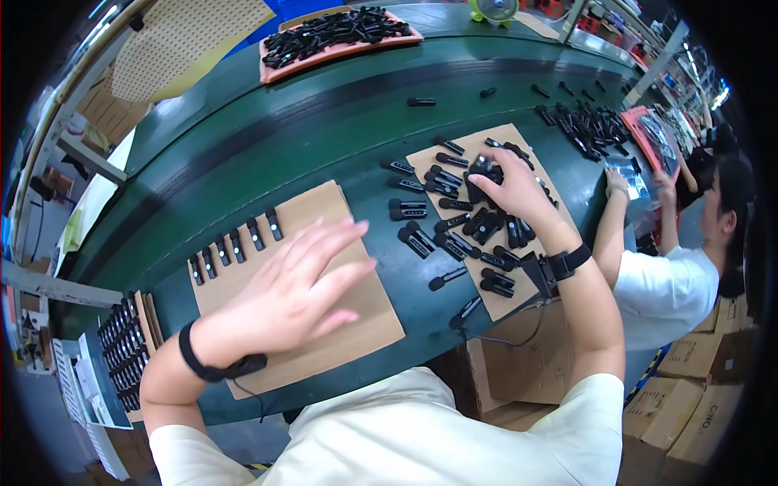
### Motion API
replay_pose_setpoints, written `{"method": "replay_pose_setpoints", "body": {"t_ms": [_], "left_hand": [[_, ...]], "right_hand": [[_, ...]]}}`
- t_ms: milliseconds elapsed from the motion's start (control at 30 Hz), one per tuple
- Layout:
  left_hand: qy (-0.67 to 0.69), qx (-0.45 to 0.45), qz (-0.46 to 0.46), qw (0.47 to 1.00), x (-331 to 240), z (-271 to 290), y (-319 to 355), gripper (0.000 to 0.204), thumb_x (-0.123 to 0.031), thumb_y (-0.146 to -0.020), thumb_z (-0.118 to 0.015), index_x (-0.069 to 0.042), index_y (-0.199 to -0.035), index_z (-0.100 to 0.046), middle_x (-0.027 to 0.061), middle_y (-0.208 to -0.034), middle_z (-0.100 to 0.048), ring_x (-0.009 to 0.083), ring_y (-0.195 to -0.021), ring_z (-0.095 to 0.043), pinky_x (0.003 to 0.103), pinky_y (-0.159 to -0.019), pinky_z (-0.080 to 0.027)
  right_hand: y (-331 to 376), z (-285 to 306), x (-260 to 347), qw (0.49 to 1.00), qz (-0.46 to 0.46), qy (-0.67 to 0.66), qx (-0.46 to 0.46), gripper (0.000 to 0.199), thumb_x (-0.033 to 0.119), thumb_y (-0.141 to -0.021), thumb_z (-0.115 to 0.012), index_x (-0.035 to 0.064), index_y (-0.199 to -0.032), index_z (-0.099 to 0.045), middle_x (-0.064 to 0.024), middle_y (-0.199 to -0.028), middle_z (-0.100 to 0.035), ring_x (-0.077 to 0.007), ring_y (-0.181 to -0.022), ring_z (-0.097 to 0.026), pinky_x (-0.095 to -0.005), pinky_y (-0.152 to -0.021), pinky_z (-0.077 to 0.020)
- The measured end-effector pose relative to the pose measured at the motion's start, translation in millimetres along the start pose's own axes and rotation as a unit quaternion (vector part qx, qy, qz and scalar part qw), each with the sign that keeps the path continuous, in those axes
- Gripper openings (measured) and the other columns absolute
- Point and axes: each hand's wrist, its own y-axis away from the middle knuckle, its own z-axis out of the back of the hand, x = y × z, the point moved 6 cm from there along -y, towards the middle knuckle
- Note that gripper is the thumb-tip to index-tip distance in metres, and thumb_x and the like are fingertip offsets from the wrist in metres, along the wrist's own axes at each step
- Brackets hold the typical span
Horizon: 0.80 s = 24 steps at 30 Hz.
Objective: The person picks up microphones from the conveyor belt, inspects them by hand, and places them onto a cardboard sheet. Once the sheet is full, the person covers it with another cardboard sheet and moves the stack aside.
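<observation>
Small black microphones with foam tips (417, 240) lie loosely heaped on and around the right cardboard sheet (504, 139). My right hand (519, 188) reaches over this heap, thumb and fingers closed round a small black microphone (481, 165). Slightly blurred, my left hand (296, 296) hovers above the left cardboard sheet (369, 312) with its fingers spread and nothing in them. Along that sheet's far-left edge stands a row of several microphones (237, 245), side by side with their foam tips pointing away from me. Each wrist wears a black band.
A pink tray (340, 50) piled with black microphones sits at the far side of the green table (267, 138). More microphones (596, 130) are heaped at the far right, near a co-worker (673, 267) handling a clear bag. Packed rows (123, 356) stand at the left edge.
</observation>
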Motion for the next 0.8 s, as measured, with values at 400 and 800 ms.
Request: {"method": "replay_pose_setpoints", "body": {"t_ms": [400,800], "left_hand": [[0.044,-0.030,0.308,0.950,10.6,6.9,150.8,0.048,-0.023,-0.080,-0.076,-0.002,-0.119,-0.057,0.0239,-0.134,-0.052,0.0443,-0.120,-0.053,0.049,-0.101,-0.045],[0.081,-0.135,0.415,0.896,9.3,-15.8,214.3,0.032,-0.023,-0.091,-0.065,-0.001,-0.114,-0.059,0.0232,-0.132,-0.056,0.0392,-0.121,-0.055,0.045,-0.100,-0.046]], "right_hand": [[-179.7,-117.2,-9.9,0.960,0.016,0.239,0.146,0.045,0.025,-0.089,-0.067,0.0086,-0.130,-0.055,-0.0192,-0.132,-0.056,-0.0389,-0.123,-0.053,-0.0453,-0.101,-0.0462],[-147.3,-65.4,75.4,0.976,0.123,0.065,0.169,0.026,0.011,-0.086,-0.069,0.0011,-0.109,-0.059,-0.0056,-0.080,-0.062,-0.0174,-0.073,-0.059,-0.0318,-0.070,-0.0507]]}}
